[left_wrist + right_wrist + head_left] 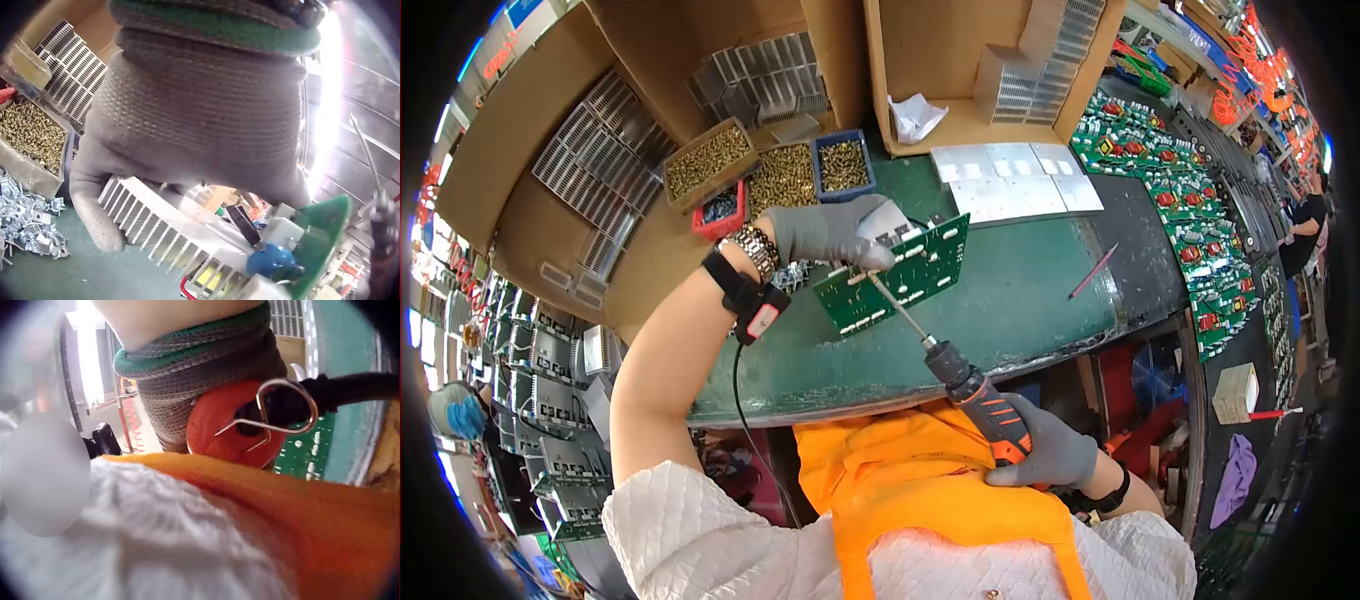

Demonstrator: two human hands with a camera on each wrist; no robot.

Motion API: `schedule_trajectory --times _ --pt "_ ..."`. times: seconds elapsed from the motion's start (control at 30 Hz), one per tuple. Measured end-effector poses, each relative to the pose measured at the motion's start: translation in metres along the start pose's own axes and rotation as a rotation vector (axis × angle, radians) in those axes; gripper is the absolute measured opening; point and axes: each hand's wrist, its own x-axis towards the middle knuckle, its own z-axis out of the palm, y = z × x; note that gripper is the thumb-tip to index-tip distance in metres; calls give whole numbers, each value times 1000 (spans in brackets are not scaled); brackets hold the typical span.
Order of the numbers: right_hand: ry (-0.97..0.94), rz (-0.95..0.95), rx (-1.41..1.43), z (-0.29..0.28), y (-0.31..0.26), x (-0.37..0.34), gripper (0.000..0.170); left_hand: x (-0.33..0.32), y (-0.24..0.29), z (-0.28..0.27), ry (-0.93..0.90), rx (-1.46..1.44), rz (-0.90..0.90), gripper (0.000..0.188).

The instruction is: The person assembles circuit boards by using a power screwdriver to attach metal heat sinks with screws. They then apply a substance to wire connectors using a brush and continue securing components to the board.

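My gloved left hand (835, 235) grips a green circuit board (930, 270) with a finned metal heatsink (162, 231), holding it tilted up above the bench. A blue round component (274, 260) sits on the board in the left wrist view. In my gloved right hand (1050, 445) is an orange and black electric screwdriver (975, 390), its long bit reaching the board's underside close to the left fingers. Whether the tip touches a screw I cannot tell. The tool's red rear end (215, 428) and its cord show in the right wrist view.
Trays of brass screws (710, 160) and a blue bin (843, 165) stand behind the board, beside small metal clips (31, 222). Flat metal plates (1010, 180) lie at the back right, a pink pen (1092, 272) nearer. Cardboard boxes (940, 60) line the back; boards (1200, 250) lie right.
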Motion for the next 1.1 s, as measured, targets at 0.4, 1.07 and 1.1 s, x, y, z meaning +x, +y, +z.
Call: schedule_trajectory --times 0.4,1.07,1.1 --pt "-15 39 10 22 10 26 89 0 -1 1 59 109 32 56" --pt "-48 252 281 71 -12 5 79 -3 2 13 137 64 14 76" --pt "-48 253 292 72 -9 5 78 -2 0 12 141 65 16 76"
